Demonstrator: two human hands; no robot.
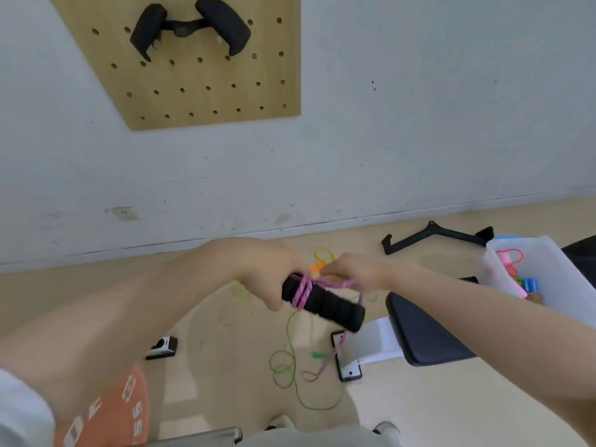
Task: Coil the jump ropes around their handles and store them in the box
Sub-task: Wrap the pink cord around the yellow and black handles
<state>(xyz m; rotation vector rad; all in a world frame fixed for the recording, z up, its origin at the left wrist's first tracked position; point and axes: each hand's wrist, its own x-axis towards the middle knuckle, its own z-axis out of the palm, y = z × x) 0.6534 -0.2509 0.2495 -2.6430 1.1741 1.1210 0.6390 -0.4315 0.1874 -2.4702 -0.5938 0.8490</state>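
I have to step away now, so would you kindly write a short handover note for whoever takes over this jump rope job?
Left hand grips the black foam handles. Right hand pinches the pink rope, a few turns wound near the left end; its tail hangs to the floor.
Green rope and yellow rope lie loose on the floor.
White box at right already holds some coloured items.
Left: finish the pink coil, box it, then coil and box the others.

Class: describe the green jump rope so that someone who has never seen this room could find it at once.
Start from the dark bench at right, then look at the floor left of its white foot. The green rope lies there in loose loops. Unlike the pink rope in the hands, it is thin, uncoiled and untouched.
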